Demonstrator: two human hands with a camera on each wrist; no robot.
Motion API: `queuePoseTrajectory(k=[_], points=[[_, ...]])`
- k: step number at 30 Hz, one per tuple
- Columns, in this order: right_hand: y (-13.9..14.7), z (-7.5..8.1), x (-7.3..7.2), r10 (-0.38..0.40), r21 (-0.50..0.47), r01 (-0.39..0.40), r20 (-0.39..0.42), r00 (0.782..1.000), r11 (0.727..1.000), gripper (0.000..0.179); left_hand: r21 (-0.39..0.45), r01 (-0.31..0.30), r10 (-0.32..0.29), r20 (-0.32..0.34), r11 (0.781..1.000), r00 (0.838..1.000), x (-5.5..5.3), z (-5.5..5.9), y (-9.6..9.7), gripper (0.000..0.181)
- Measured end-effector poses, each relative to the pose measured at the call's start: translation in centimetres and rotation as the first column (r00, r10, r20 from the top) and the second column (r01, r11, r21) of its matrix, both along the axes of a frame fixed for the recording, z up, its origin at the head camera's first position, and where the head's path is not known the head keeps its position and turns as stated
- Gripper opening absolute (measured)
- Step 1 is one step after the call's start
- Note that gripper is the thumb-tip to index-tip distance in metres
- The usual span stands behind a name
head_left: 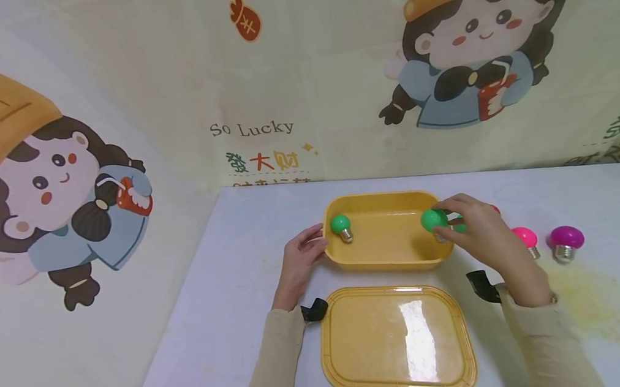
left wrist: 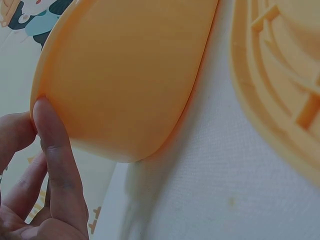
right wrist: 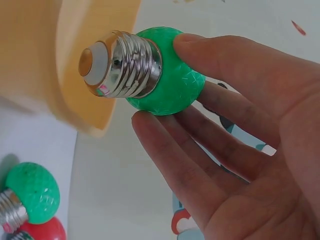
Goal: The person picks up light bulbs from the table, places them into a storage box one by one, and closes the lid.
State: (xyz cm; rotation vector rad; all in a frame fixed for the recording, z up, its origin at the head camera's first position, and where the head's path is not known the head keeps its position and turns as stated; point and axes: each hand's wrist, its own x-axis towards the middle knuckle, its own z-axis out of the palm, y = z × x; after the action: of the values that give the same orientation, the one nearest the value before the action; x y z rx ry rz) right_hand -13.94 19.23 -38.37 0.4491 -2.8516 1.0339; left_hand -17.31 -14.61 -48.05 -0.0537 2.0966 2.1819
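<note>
My left hand (head_left: pixel 299 262) pinches the rim of a yellow plastic box (head_left: pixel 385 267) at its left end, with the thumb against the outer wall (left wrist: pixel 130 75). Over the box's right end, my right hand (head_left: pixel 482 234) holds a green light bulb (head_left: pixel 432 219) by its round globe. In the right wrist view its silver screw base (right wrist: pixel 132 65) points away from the palm, towards the box. A second green bulb (head_left: pixel 340 223) lies inside the box near the left end.
A yellow lid (head_left: pixel 367 342) lies in front of the box. To the right are a pink bulb (head_left: pixel 525 236) and a purple bulb (head_left: pixel 565 237). Another green bulb (right wrist: pixel 36 192) and a red bulb (right wrist: pixel 49 230) sit close together, partly hidden by my right hand in the head view.
</note>
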Motion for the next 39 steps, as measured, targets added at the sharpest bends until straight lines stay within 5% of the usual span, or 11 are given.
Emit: queuePoseTrajectory(k=[19, 39], points=[[-2.9, 0.4, -2.3, -0.002, 0.021, 0.0, 0.095, 0.995, 1.0, 0.039, 0.024, 0.008, -0.008, 0.002, 1.0, 1.0, 0.0, 0.1, -0.1, 0.039], [-4.6, 0.9, -3.9, 0.058, 0.038, -0.061, 0.079, 0.995, 0.997, 0.041, 0.018, 0.004, -0.004, 0.008, 1.0, 1.0, -0.1, 0.1, -0.2, 0.039]])
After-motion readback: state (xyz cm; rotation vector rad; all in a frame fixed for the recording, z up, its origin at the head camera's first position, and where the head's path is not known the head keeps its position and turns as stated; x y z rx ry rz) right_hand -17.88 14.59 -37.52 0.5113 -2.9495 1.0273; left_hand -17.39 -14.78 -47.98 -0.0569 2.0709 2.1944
